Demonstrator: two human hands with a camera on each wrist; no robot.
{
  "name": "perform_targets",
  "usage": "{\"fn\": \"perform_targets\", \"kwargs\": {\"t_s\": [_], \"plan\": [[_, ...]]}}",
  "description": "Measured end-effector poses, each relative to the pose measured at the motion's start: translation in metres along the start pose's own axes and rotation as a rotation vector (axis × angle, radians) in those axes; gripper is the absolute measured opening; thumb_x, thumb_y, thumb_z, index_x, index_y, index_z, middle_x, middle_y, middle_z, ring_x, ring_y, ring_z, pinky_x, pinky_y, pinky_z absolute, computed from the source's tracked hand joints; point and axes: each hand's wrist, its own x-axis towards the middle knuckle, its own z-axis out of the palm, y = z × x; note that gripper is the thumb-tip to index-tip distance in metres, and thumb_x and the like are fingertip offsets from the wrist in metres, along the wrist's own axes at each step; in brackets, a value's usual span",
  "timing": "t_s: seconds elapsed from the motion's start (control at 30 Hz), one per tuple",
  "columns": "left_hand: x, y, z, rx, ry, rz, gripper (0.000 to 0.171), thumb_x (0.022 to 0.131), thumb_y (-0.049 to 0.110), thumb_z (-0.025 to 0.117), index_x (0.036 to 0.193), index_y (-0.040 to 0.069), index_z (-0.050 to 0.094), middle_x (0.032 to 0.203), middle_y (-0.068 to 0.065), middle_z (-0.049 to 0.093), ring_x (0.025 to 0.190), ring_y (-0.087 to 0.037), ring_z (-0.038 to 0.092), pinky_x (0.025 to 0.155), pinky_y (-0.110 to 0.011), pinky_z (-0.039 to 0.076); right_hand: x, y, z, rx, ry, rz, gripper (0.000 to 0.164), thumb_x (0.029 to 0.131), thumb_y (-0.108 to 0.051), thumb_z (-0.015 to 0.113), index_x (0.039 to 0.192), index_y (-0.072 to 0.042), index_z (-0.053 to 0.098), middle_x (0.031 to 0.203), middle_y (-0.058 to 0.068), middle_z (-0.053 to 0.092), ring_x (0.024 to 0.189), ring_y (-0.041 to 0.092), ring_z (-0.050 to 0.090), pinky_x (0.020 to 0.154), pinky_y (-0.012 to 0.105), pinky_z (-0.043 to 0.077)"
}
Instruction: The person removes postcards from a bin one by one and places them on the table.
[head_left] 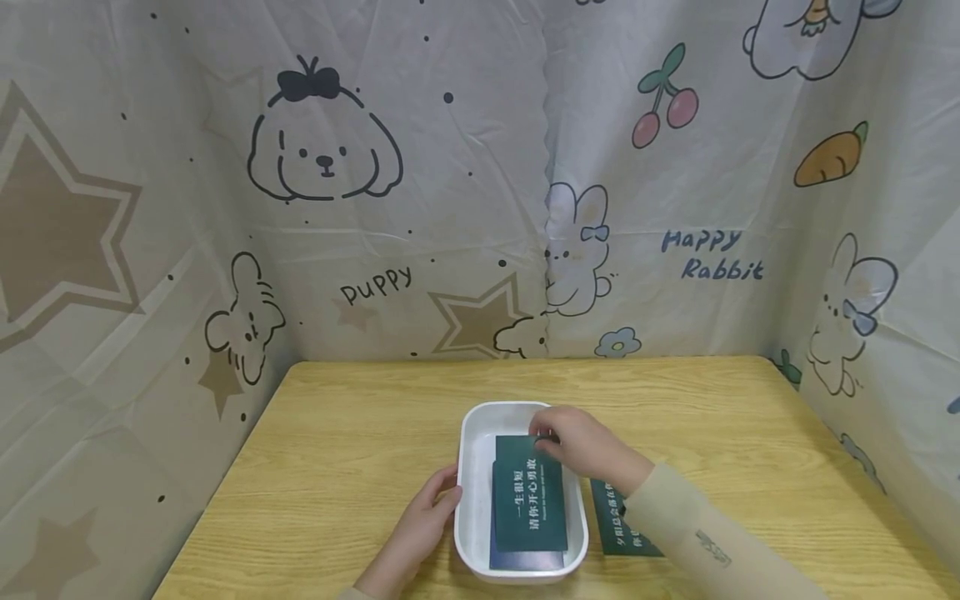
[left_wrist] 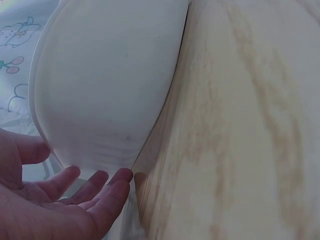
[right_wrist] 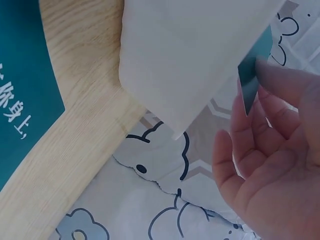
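A white rectangular tray stands on the table, longer from front to back. My right hand reaches over its far right part and pinches a dark green card with white lettering between thumb and fingers. In the right wrist view, a corner of that green card shows past the tray wall at the thumb. Beneath it in the tray lies a dark blue card, mostly covered. Against the tray's left outer wall rests my left hand, with loosely bent fingers; the thumb touches near the rim.
Another green card with white writing lies on the wooden table to the right of the tray, partly under my right forearm. A printed cloth with cartoon animals hangs around the table's back and sides.
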Motion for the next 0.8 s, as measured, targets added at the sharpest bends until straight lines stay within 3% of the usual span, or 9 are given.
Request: {"fn": "perform_targets", "kwargs": {"t_s": [0.37, 0.8], "plan": [[0.000, 0.000, -0.001, -0.018, -0.011, 0.011, 0.049, 0.099, 0.028, 0.047, 0.141, 0.005, 0.042, 0.139, -0.026, 0.047, 0.120, -0.038, 0.049, 0.096, -0.051, 0.049, -0.006, 0.005, -0.009, 0.151, 0.014, 0.029, 0.008, 0.089, -0.016, 0.064, 0.095, -0.020, 0.068, 0.086, -0.008, 0.065, 0.079, 0.007, 0.055, 0.075, 0.034, 0.054], [0.000, 0.000, 0.000, -0.016, -0.009, 0.011, 0.047, 0.099, 0.025, 0.046, 0.142, 0.004, 0.041, 0.139, -0.026, 0.047, 0.119, -0.038, 0.049, 0.096, -0.051, 0.049, -0.015, 0.017, -0.053, 0.342, 0.050, 0.109, 0.013, 0.092, -0.022, 0.061, 0.102, -0.017, 0.068, 0.098, 0.003, 0.069, 0.086, 0.015, 0.060, 0.081, 0.041, 0.055]]}}
